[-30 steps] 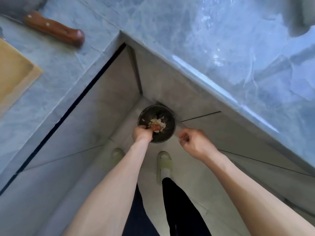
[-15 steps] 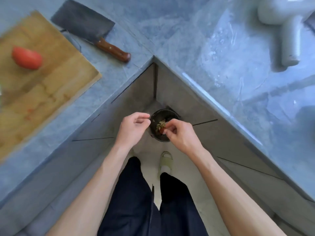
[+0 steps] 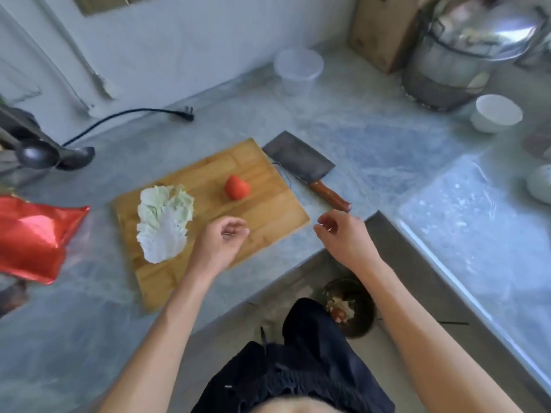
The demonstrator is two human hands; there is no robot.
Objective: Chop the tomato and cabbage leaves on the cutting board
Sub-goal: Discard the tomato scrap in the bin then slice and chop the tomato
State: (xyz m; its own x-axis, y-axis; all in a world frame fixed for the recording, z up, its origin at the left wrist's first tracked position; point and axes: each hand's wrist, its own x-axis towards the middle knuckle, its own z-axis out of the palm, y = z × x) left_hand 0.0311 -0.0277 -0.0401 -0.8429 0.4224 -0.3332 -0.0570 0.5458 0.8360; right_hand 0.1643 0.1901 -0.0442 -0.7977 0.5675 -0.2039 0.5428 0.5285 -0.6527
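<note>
1. A wooden cutting board (image 3: 262,204) lies at an angle on the grey marble surface (image 3: 372,138).
2. A pale cabbage leaf (image 3: 164,222) lies flat on the board's left half; a red tomato (image 3: 237,187) sits apart from it toward the board's far right.
3. A cleaver (image 3: 301,162) with a wooden handle rests on the surface just beside the board's right edge.
4. The left hand (image 3: 222,242) hovers over the board's near edge, fingers loosely curled, holding nothing.
5. The right hand (image 3: 343,234) hovers near the cleaver's handle, fingers loosely curled, empty.
6. A dark bin (image 3: 365,326) with scraps stands on the floor below.
</note>
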